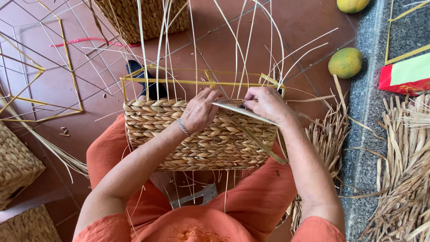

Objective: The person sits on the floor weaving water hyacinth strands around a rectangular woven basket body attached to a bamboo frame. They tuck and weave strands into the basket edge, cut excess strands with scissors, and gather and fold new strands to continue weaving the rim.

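Weaving a half-finished straw basket on the lap, both hands at its top edge.

Basket: plaited pale fibre on a yellow wire frame, loose upright strands rising from the rim; it rests on orange-clad knees over a red tiled floor. Left hand (bracelet at the wrist): fingers curled, pinching a flat strand against the rim. Right hand: fingers pressed together, gripping the same strand just beside the left. Nearby: dried straw pile at right, two green-yellow fruits, finished baskets at left, bare wire frames on the tiles.
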Demonstrator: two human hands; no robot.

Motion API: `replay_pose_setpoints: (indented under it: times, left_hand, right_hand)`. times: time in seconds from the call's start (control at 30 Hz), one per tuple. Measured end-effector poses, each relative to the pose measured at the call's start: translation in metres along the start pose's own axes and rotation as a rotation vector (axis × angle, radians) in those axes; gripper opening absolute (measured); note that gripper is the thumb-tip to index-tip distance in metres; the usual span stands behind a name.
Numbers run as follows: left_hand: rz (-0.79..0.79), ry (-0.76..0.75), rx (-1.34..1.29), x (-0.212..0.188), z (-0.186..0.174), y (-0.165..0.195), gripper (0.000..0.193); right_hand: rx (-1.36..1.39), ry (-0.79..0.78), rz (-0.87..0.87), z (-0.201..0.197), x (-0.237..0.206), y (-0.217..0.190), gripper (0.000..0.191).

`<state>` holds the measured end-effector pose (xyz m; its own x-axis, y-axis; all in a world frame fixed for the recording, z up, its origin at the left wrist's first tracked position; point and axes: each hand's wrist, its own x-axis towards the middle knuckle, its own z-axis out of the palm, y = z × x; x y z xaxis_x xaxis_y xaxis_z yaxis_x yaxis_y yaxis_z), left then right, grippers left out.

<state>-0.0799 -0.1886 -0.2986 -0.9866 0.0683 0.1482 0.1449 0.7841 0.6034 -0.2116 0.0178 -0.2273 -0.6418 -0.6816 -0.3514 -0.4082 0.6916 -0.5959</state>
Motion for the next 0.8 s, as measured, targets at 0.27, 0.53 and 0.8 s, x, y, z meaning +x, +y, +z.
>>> replay_pose_setpoints:
  times: [0.27, 0.53, 0.8]
  left_hand:
    - [0.425, 0.121, 0.244, -0.018, -0.002, -0.011, 0.025]
    - [-0.008, 0.051, 0.116, 0.002, 0.026, -0.023, 0.030]
    - [-0.098, 0.151, 0.133, 0.018, 0.036, -0.008, 0.045]
  right_hand:
    - [-0.253, 0.557, -0.477, 0.083, 0.016, 0.016, 0.024]
    - [-0.113, 0.549, -0.393, 0.105, -0.007, 0.026, 0.020]
    - [0.039, 0.492, -0.250, 0.084, -0.041, 0.024, 0.024]
